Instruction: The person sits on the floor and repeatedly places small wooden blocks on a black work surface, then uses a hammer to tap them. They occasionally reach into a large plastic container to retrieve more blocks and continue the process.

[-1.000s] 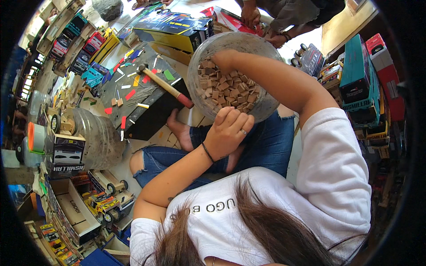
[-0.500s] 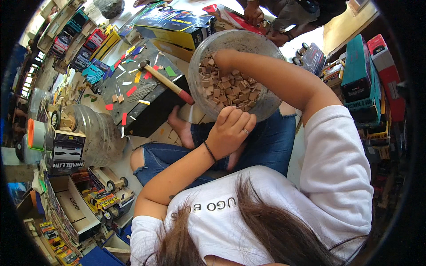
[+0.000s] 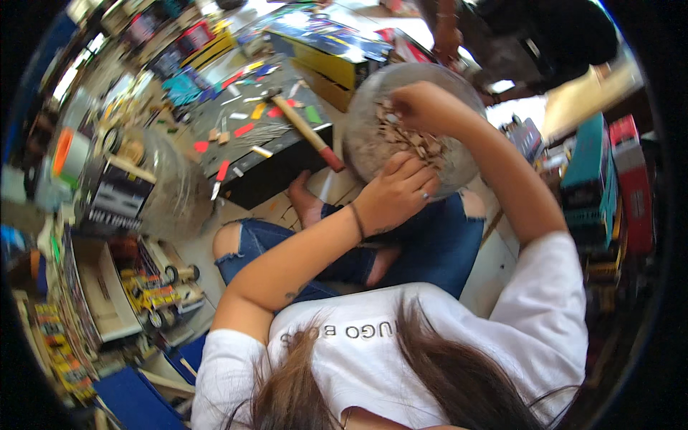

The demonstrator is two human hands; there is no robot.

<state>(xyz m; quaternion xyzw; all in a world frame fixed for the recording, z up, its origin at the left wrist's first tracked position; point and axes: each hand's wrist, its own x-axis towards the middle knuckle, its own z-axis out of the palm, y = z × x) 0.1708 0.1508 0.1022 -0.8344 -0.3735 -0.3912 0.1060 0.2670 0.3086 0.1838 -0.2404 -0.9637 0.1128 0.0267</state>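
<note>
A round, cloudy see-through plastic tub (image 3: 364, 143) tilts in front of my lap, its opening facing up toward me. Small square wooden pieces (image 3: 428, 147) lie inside, smeared by motion. My left hand (image 3: 398, 188) is closed over the tub's near rim, with a ring on one finger. Above the wooden pieces, inside the tub's mouth, is my right hand (image 3: 423, 107). Its fingers point down to the left and are blurred, so whether they hold any pieces is hidden.
A hammer (image 3: 307, 131) lies on a dark block (image 3: 247, 183) among coloured scraps and thin nails. Wooden toy trucks (image 3: 161, 290) crowd the left, boxes (image 3: 584, 168) the right. A yellow-sided box (image 3: 322, 75) stands behind. Another person's hand (image 3: 447, 44) shows beyond the tub.
My right hand has lifted up out of the wooden pieces. The view has shifted, so the tub and my left hand on its rim sit farther right and the picture is blurred.
</note>
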